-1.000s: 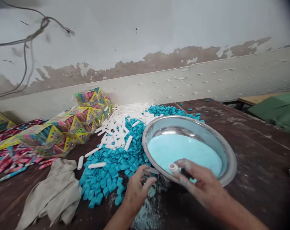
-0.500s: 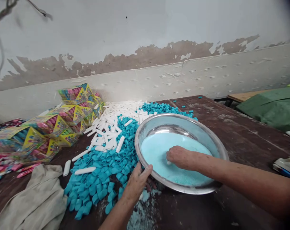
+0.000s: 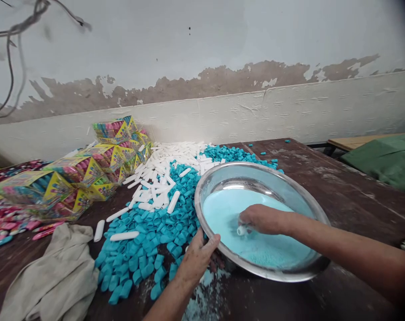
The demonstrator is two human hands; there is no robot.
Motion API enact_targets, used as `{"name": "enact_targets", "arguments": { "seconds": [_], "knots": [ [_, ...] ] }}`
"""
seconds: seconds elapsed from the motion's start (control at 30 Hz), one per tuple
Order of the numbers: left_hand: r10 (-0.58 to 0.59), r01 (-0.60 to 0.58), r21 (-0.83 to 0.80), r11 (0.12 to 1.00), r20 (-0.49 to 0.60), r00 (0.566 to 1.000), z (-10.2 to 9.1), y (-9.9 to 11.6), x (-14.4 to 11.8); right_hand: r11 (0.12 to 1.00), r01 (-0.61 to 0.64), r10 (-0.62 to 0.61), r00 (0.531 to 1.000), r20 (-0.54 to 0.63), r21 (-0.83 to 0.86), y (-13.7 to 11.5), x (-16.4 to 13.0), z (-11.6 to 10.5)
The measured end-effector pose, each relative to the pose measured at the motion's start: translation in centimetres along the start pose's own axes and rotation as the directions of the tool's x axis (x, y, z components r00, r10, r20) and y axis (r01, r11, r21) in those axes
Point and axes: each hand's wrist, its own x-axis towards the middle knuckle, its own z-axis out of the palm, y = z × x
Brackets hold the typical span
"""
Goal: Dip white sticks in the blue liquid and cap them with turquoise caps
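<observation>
A wide steel basin point(image 3: 311, 196), tipped towards me, holds pale blue powder point(image 3: 222, 205). My left hand point(image 3: 199, 253) grips its near left rim, thumb on top and fingers under the edge. Inside the basin, my right hand point(image 3: 260, 218) is closed around a small white plastic tube point(image 3: 241, 230), whose end shows below the fingers, just over the powder. Most of that tube is hidden by the hand. Left of the basin lies a heap of teal plastic caps point(image 3: 138, 249), with white tubes point(image 3: 173, 202) like the held one scattered over and behind it.
Clear packs with yellow printed panels point(image 3: 85, 169) are stacked at the left, near pink pieces point(image 3: 8, 218). A beige cloth point(image 3: 55, 272) lies front left. Powder is spilled point(image 3: 205, 290) on the dark table point(image 3: 342, 191). A green cover point(image 3: 386, 160) stands at the right.
The view has shifted slightly, so everything sits a little further right. My right hand has lifted a little and tilted the white tube, exposing its end. My left hand stays on the rim.
</observation>
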Motion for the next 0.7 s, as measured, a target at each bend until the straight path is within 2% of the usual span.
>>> {"name": "enact_targets", "arguments": {
  "seconds": [0.07, 0.13, 0.3, 0.4, 0.47, 0.53, 0.6, 0.67, 0.7],
  "knots": [
    [0.003, -0.003, 0.011, 1.000, -0.007, 1.000, 0.0, 0.0, 0.0, 0.968, -0.009, 0.003, 1.000, -0.023, -0.251, -0.8, 0.3, 0.5],
    [0.005, -0.004, 0.017, 1.000, -0.015, 1.000, 0.0, 0.0, 0.0, 0.957, -0.011, 0.005, 1.000, -0.020, -0.290, -1.9, 0.8, 1.3],
    [0.001, 0.000, 0.031, 1.000, -0.028, 1.000, 0.0, 0.0, -0.1, 0.992, 0.040, -0.039, 0.999, 0.005, -0.121, -2.6, 1.4, 2.3],
    [0.002, -0.002, 0.014, 1.000, -0.013, 1.000, -0.1, -0.1, -0.1, 0.978, 0.057, -0.066, 0.997, 0.043, 0.199, -1.4, 1.0, 1.6],
    [-0.001, 0.001, -0.003, 1.000, -0.003, 1.000, -0.1, -0.1, 0.0, 0.946, 0.036, -0.059, 0.996, 0.064, 0.321, -0.5, 0.5, 0.8],
    [-0.002, 0.002, -0.014, 1.000, 0.004, 1.000, 0.0, 0.0, 0.0, 0.978, 0.031, -0.043, 0.997, 0.057, 0.206, -0.2, 0.1, 0.1],
    [-0.003, 0.003, -0.017, 1.000, 0.000, 1.000, 0.0, 0.1, -0.1, 0.997, 0.017, -0.015, 0.999, 0.038, -0.070, -0.4, 0.0, -0.3],
    [-0.004, 0.004, -0.011, 1.000, -0.017, 1.000, 0.1, 0.2, -0.2, 0.942, 0.008, 0.013, 0.998, 0.061, -0.336, -1.2, 0.3, 0.0],
    [-0.003, 0.003, -0.006, 1.000, -0.027, 1.000, 0.1, 0.2, -0.2, 0.910, 0.013, 0.024, 0.996, 0.085, -0.415, -1.7, 0.5, 0.3]
  ]
}}
